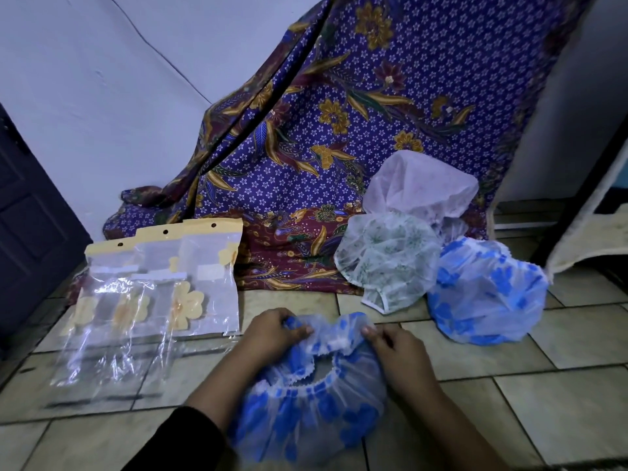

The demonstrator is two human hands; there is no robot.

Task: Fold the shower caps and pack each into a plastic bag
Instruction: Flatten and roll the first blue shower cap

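The fingers of the left hand (277, 329) are pinched together on the far rim of a blue-flowered shower cap (312, 402), bunching the thin film into a small wad. The fingers of the right hand (396, 348) are likewise closed on the same rim a little to the right, thumb and fingertips pressed against the crinkled plastic. Between the two hands the rim is gathered and raised, while the rest of the cap lies on the tiled floor (509, 396) in front of the person. The cap is translucent, soft and puffy, printed with blue flowers, and its elastic edge is ruffled with a white scalloped trim. A dark sleeve (190, 440) covers the left forearm.

To the left on the floor lie three clear plastic bags (149, 294), overlapping, flat and glossy, each with a pale yellow header strip with a punched hole and yellow flower prints.

To the right, apart from the hands, sits a second blue-flowered cap (486, 294), rounded and full. Touching it on its left is a cap with a faint green leaf print (384, 263) and a white trimmed edge. Behind these rests a white cap (421, 185) of matte, fabric-like texture. They lean against a purple patterned cloth (339, 130) with gold and maroon flowers, draped down from above onto the floor.
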